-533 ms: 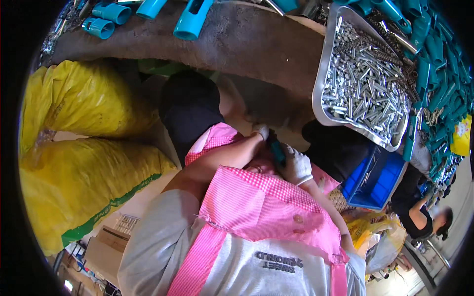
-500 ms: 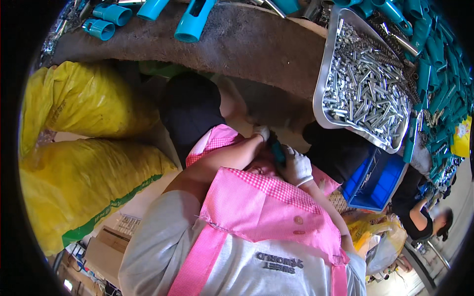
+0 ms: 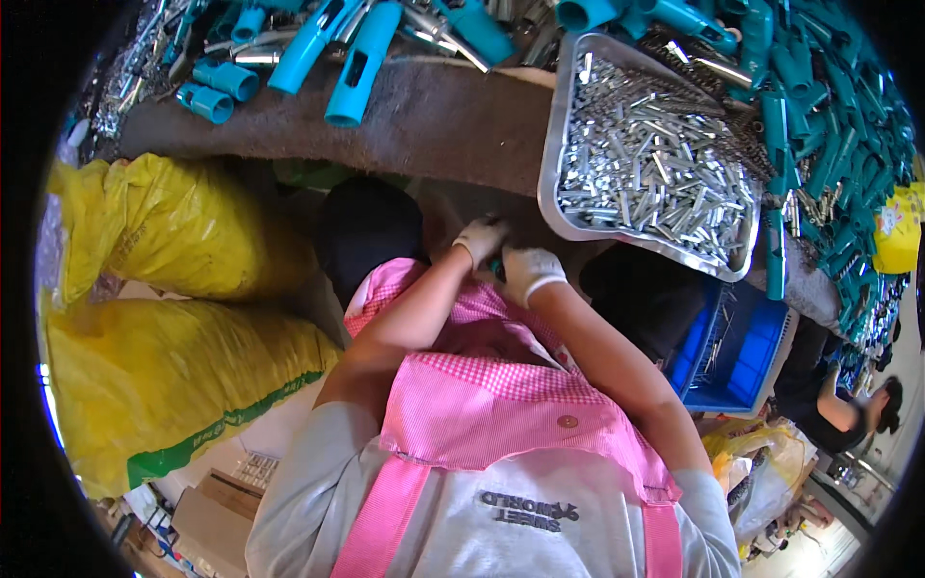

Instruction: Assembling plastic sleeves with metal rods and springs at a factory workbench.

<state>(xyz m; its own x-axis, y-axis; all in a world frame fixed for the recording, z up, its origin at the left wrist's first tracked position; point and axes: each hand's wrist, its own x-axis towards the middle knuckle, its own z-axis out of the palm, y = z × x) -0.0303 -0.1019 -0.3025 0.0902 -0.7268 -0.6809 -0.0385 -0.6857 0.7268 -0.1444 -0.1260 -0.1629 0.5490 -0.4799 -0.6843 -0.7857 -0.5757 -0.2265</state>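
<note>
Gloves, white on both hands, meet just above the centre of a downward view over a person's pink checked apron point(image 3: 482, 414). The left hand point(image 3: 481, 239) sits at 12 o'clock from the centre, bent inward, its fingers curled under — how far they close, and on what, cannot be told. The right hand point(image 3: 531, 274) is near it, between 2 and 3 o'clock, its fingers closed around a dark teal piece point(image 3: 497, 268). Only a small end of that piece shows, in the narrow space between the two gloves, at 2 o'clock and close to the centre.

Farther out at 2 o'clock, a metal tray point(image 3: 551, 173) holds many short silver pins and dark springs; beyond it lies a heap of teal parts point(image 3: 838, 125). At 11 o'clock, teal tubes point(image 3: 361, 72) rest along the edge of a brown bench point(image 3: 453, 120). Two yellow sacks point(image 3: 193, 385) fill 8 to 10 o'clock. A blue crate point(image 3: 761, 347) stands between 3 and 4 o'clock — and past it, near the rim, a co-worker point(image 3: 840, 414) in dark clothing.
</note>
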